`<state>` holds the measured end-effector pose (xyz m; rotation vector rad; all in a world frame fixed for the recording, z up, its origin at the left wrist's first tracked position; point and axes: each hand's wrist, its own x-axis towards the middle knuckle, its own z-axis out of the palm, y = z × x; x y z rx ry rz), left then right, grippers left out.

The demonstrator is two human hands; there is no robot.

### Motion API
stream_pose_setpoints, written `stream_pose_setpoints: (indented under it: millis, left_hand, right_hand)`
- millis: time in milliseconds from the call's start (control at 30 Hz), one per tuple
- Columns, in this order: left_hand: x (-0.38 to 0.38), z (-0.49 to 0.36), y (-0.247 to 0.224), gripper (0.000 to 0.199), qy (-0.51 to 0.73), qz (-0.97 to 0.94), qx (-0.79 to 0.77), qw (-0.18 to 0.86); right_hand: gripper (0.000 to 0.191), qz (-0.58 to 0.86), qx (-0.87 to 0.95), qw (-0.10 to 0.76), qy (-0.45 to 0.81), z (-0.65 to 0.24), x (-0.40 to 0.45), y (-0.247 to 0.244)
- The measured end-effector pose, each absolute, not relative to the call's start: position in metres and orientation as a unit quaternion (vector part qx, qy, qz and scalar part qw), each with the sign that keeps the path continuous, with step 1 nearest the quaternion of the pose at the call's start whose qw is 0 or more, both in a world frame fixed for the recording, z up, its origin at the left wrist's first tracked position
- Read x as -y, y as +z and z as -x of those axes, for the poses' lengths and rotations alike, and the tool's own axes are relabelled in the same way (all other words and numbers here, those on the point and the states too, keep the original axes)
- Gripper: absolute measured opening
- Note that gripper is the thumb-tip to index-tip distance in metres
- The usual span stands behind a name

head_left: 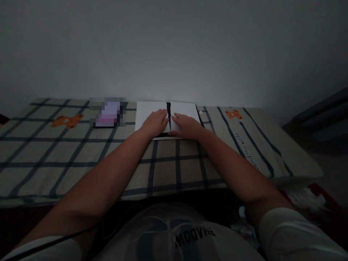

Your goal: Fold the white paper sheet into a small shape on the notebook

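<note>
Two pieces of white paper, a left piece (145, 111) and a right piece (185, 108), lie side by side with a ragged torn edge between them. A dark surface (169, 108) shows through the narrow gap, wider at the far end, and along the near edge. My left hand (155, 122) rests flat on the left piece, fingers stretched towards the tear. On the right piece lies my right hand (187, 126), its fingers spread and its thumb near the front edge. Neither hand grips anything that I can see.
A checked tablecloth (89, 152) with bear prints covers the table. To the left lies a phone (108, 113) with a lit, blurred screen. A small white scrap (201, 112) sits right of the paper. A pale wall (168, 50) stands behind. Plastic items (244, 228) are below at right.
</note>
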<state>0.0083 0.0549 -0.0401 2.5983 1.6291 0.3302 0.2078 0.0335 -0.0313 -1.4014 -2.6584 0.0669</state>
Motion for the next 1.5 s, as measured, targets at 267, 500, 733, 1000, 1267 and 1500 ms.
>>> stream_pose_setpoints:
  millis: [267,500,733,1000,1267,1500]
  left_hand:
    - [-0.058,-0.002,-0.036,0.052,0.118,-0.847,-0.518,0.037]
    - [-0.055,-0.002,-0.032,0.046,0.142,-0.85,-0.507,0.024]
    - [-0.057,0.003,-0.03,0.041,0.245,-0.835,-0.491,0.037]
    - [-0.063,-0.01,-0.032,0.046,0.512,-0.559,-0.451,0.471]
    - [-0.065,-0.007,-0.031,0.016,0.551,-0.435,-0.405,0.586]
    - [-0.06,-0.004,-0.024,0.031,0.568,-0.435,-0.371,0.591]
  right_hand:
    - [0.092,0.439,0.895,0.014,0.072,-0.222,-0.028,-0.019]
    - [0.044,0.424,0.898,0.055,0.108,-0.226,-0.023,-0.003]
    - [0.035,0.566,0.807,0.166,0.029,-0.227,-0.026,0.008]
    - [0.034,0.384,0.816,0.432,0.013,-0.22,-0.027,-0.009]
    - [0.026,0.32,0.85,0.377,0.181,-0.201,-0.028,-0.032]
    - [0.023,0.413,0.725,0.522,0.177,-0.214,-0.053,-0.036]
